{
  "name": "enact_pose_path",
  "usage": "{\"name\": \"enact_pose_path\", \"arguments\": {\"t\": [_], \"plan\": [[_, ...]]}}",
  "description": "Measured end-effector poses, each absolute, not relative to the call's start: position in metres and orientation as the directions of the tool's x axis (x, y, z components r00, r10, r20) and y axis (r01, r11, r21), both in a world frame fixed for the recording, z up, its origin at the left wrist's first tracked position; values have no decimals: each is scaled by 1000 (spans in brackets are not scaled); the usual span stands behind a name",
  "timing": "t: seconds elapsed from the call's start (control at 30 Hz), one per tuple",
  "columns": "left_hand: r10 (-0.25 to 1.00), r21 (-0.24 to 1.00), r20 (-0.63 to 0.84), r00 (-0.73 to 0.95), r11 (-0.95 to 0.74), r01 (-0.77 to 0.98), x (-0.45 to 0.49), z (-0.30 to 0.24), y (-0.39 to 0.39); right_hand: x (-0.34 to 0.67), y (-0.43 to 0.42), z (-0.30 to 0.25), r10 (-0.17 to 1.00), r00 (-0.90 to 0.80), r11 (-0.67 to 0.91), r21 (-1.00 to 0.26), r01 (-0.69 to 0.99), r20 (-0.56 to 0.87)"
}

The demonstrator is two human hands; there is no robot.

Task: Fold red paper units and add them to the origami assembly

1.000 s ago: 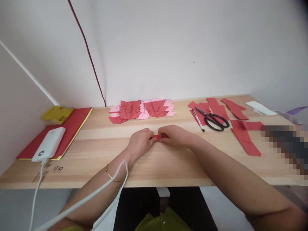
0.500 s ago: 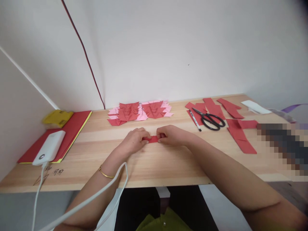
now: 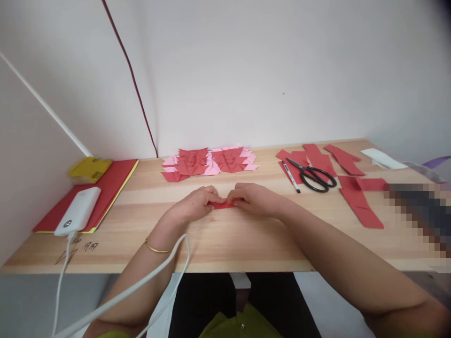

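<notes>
Both of my hands rest on the wooden table (image 3: pixel 225 244) near its middle, fingertips meeting over a small piece of red paper (image 3: pixel 222 204). My left hand (image 3: pixel 192 206) presses down on the paper's left end with curled fingers. My right hand (image 3: pixel 254 199) pinches its right end. The paper lies flat and narrow between them, mostly hidden by my fingers. A gold bangle (image 3: pixel 157 248) circles my left wrist.
Folded red and pink paper pieces (image 3: pixel 209 162) lie at the back. Black scissors (image 3: pixel 312 174), a pen (image 3: pixel 291 176) and red paper strips (image 3: pixel 355 199) lie right. A white power bank (image 3: pixel 77 211) on red sheets (image 3: pixel 112 180), a yellow object (image 3: pixel 90 169) and a white cable (image 3: pixel 123 295) are left.
My hands have drawn slightly apart and lowered, and the red paper between them now lies flatter and longer on the table.
</notes>
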State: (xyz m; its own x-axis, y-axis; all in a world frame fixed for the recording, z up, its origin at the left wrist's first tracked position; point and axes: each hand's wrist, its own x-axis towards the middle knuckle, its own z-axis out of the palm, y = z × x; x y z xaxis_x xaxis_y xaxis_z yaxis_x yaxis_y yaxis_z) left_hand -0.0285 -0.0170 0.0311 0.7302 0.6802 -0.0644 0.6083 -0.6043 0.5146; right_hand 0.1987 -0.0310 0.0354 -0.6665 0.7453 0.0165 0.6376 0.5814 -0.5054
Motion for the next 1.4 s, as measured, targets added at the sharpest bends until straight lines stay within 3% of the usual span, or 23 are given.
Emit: {"name": "enact_pose_path", "arguments": {"t": [0.3, 0.67, 0.97, 1.1, 1.33, 1.4], "plan": [[667, 504, -54, 743, -624, 597, -28, 31, -17, 189, -36, 27, 634, -770, 710, -444, 547, 65], [692, 454, -46, 720, -628, 632, -28, 27, -16, 205, -37, 47, 678, -732, 638, -442, 631, -67], [706, 472, -94, 702, -589, 656, -26, 30, -16, 216, -38, 57, 760, -618, 543, -324, 775, -202], [715, 484, -93, 693, -576, 659, -26, 34, -17, 219, -34, 56, 810, -558, 516, -232, 825, -181], [780, 537, -16, 625, -521, 664, -16, 27, -22, 194, -32, 37, 860, -509, 449, -422, 788, -35], [814, 519, 27, 580, -507, 688, -11, 22, -24, 185, -33, 29, 882, -470, 428, -417, 802, 1]]}}
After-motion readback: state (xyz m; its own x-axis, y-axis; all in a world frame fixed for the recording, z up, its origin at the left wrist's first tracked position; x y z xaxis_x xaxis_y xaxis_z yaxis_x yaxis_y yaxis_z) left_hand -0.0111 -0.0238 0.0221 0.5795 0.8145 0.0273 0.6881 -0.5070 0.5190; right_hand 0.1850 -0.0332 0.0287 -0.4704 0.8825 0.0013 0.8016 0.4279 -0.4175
